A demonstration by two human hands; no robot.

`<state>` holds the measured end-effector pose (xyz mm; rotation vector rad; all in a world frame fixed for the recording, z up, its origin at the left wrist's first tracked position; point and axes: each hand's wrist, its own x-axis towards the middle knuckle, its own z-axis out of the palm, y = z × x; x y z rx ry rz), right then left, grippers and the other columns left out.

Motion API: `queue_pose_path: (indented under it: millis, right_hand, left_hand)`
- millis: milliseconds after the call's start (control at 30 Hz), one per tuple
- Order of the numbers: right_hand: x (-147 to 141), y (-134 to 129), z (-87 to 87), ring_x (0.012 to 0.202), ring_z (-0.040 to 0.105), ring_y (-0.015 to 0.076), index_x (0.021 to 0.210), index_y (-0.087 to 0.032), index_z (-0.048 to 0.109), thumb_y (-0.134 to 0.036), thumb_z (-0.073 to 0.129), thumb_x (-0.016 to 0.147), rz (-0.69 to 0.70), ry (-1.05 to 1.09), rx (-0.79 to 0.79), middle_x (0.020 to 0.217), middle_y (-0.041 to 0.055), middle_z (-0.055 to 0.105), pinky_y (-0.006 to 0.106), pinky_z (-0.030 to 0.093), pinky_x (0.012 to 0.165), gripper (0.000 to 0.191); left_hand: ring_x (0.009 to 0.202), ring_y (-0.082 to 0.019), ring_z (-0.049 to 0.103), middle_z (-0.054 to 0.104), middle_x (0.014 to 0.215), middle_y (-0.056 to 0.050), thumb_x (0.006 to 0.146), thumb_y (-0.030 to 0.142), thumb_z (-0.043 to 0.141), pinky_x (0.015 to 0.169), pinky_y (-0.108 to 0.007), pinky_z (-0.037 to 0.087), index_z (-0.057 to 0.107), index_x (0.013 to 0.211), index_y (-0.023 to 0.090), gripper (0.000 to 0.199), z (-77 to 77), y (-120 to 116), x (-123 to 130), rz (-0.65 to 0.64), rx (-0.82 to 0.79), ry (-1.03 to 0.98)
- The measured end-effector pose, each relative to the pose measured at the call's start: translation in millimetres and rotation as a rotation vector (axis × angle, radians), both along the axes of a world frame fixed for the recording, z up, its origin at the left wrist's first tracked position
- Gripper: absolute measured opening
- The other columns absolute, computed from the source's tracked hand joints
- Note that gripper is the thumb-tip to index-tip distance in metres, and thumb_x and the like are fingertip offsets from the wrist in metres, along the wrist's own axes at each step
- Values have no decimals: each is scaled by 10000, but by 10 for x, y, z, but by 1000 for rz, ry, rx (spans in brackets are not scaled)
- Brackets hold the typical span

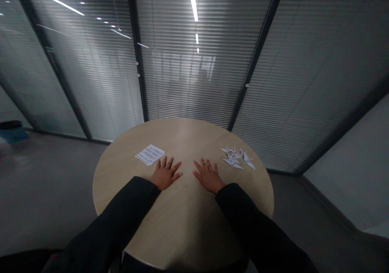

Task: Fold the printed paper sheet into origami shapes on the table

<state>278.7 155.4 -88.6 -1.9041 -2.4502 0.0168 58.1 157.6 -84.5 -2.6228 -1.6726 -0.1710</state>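
Both of my hands are palm down over the round wooden table point(182, 228), fingers spread and nothing in them. My left hand point(165, 175) is just right of and nearer to me than a small stack of white paper sheets point(150, 154) printed with dark lines of text. Some way to its right is my right hand point(209, 175). Beyond that hand, toward the table's right side, lies a loose cluster of white folded paper cranes point(233, 157), several of them overlapping. Neither hand holds the paper or the cranes.
A glass partition with blinds point(194, 86) and dark frames stands right behind the table's far edge. To the right is a pale wall point(349, 175). A blue object point(13, 133) with a dark top rests on the grey floor at far left.
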Motion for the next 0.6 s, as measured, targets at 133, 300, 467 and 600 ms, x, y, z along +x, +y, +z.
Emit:
queue_pose_path:
  millis: [133, 300, 467, 600]
  right_hand:
    - [1, 1, 0, 1435, 140, 364, 1501, -272, 207, -533, 228, 969, -2, 2, -9, 1573, 144, 156, 632, 132, 1091, 593]
    - [7, 15, -29, 1435, 135, 368, 1501, -278, 201, -542, 226, 967, -4, 3, 2, 1576, 139, 150, 632, 124, 1093, 597]
    - [13, 23, -34, 1436, 127, 368, 1500, -277, 207, -541, 227, 967, -4, 14, -7, 1575, 140, 154, 634, 120, 1094, 596]
    - [11, 14, -31, 1434, 142, 369, 1499, -268, 215, -528, 239, 970, 4, 17, 5, 1570, 154, 165, 635, 124, 1092, 590]
  left_hand:
    - [1410, -417, 190, 287, 1537, -152, 941, 570, 261, 1084, -613, 185, 314, 1472, 287, 604, 20, -6, 4, 3, -23, 6]
    - [1411, -410, 193, 296, 1536, -141, 940, 570, 268, 1085, -609, 189, 316, 1470, 292, 601, 27, -2, 1, 5, -21, 6]
    - [1409, -403, 207, 305, 1534, -130, 937, 573, 281, 1086, -610, 190, 320, 1467, 306, 595, -12, 16, -7, 2, 1, -2]
    - [1410, -402, 206, 306, 1532, -139, 938, 572, 274, 1087, -606, 189, 322, 1468, 297, 598, -21, 22, -10, 1, 0, -7]
